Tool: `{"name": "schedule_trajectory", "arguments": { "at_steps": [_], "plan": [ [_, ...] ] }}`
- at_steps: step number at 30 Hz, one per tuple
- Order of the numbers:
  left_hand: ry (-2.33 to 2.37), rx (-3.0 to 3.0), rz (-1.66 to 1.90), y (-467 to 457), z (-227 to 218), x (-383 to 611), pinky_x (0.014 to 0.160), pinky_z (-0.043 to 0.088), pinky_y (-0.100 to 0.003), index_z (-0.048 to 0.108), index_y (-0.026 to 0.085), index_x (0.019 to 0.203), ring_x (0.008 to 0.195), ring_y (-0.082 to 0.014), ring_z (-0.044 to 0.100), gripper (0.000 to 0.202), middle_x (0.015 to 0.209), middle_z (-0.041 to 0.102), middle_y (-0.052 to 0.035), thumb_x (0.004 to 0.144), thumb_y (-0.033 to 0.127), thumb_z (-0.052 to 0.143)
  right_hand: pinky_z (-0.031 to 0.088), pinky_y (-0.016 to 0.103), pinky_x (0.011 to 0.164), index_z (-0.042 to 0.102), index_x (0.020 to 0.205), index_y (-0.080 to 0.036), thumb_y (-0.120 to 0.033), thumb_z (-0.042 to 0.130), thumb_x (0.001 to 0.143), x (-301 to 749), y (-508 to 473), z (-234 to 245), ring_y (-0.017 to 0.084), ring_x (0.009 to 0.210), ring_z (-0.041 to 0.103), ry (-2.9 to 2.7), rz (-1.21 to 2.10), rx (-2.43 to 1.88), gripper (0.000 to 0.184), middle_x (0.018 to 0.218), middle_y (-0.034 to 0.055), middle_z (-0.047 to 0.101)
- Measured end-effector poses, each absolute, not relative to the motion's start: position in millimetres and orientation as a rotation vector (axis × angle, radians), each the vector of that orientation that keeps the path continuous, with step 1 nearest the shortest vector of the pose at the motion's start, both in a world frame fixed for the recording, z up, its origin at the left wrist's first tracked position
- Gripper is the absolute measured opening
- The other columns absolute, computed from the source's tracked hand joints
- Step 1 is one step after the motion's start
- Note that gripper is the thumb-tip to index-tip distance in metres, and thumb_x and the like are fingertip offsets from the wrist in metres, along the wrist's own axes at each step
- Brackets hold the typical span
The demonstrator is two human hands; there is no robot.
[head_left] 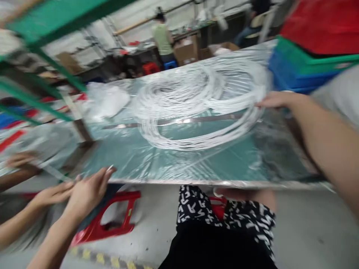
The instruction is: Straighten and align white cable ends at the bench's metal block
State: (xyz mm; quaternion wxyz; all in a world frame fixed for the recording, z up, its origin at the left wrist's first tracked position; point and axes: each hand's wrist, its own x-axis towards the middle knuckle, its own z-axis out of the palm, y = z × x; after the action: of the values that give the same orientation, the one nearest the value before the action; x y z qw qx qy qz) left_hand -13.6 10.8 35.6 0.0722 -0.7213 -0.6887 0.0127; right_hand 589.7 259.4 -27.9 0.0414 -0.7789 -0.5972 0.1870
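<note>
Loose coils of thin white cable (196,144) lie overlapping on the work table (126,164). At their right side, my right hand (276,100) pinches the outer strands with its fingertips. My left hand (91,190) is over the table's front edge at the left, fingers curled together. A small white tip (110,168) shows at these fingers; blur hides whether it is a cable end. Just beside my left hand is a co-worker's hand (54,193). The co-worker's other hand (22,158) is farther left, near a pale strip (56,173).
Stacked red, green and blue bins (314,56) stand at the right back. A clear plastic bag (108,99) lies left of the coils, near a green metal frame (56,69). Under the table is a red stool (123,213). A person (163,39) is in the background.
</note>
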Motion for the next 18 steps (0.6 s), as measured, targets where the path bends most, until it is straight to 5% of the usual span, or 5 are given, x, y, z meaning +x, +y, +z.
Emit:
{"name": "schedule_trajectory", "arguments": {
  "at_steps": [3,5,11,14,18],
  "plan": [
    [-1.955,-2.489,-0.158,33.6,3.8,10.1,0.06,0.05,-0.031,0.064,0.046,0.097,0.074,-0.0227,0.071,0.035,0.079,0.072,0.0148,0.091,0.059,0.032,0.04,0.018,0.066,0.07,0.098,0.009,-0.041,0.046,0.095,613.8,243.5,-11.1,0.004,0.068,0.059,-1.874,0.676,-2.37,0.056,0.096,0.0182,0.067],
    [-1.695,-2.803,-0.225,49.0,-16.0,46.6,0.061,0.053,-0.033,0.066,0.053,0.096,0.076,-0.0229,0.072,0.034,0.088,0.073,0.0184,0.09,0.055,0.032,0.045,0.019,0.064,0.072,0.102,0.002,-0.039,0.064,0.09,612.8,251.1,-5.8,0.009,0.066,0.06,-1.847,0.686,-2.332,0.044,0.088,0.0134,0.068],
    [-0.971,-3.436,-0.105,77.5,-17.8,217.9,0.07,0.054,-0.032,0.068,0.027,0.109,0.082,-0.0217,0.07,0.045,0.1,0.074,-0.0047,0.102,0.039,0.026,0.051,0.024,0.059,0.075,0.099,-0.008,-0.037,0.068,0.087,612.0,265.6,-7.3,0.013,0.056,0.055,-1.722,0.811,-2.261,0.031,0.06,0.0021,0.054],
    [-0.78,-3.478,-0.22,98.1,-12.3,288.5,0.081,0.052,-0.032,0.062,0.022,0.123,0.094,-0.0209,0.069,0.045,0.114,0.071,-0.0079,0.104,0.036,0.024,0.052,0.024,0.058,0.074,0.103,-0.01,-0.036,0.066,0.088,616.1,267.0,-10.4,0.011,0.051,0.049,-1.674,0.883,-2.226,0.031,0.055,-0.0008,0.048],
    [-0.767,-3.358,-0.249,120.5,-17.7,341.3,0.079,0.049,-0.033,0.062,0.018,0.12,0.096,-0.0238,0.068,0.041,0.105,0.072,-0.0099,0.104,0.035,0.027,0.052,0.024,0.057,0.073,0.106,-0.007,-0.031,0.062,0.089,615.1,271.4,-8.3,0.01,0.047,0.046,-1.647,0.831,-2.232,0.03,0.049,-0.0028,0.043]
  ]
}}
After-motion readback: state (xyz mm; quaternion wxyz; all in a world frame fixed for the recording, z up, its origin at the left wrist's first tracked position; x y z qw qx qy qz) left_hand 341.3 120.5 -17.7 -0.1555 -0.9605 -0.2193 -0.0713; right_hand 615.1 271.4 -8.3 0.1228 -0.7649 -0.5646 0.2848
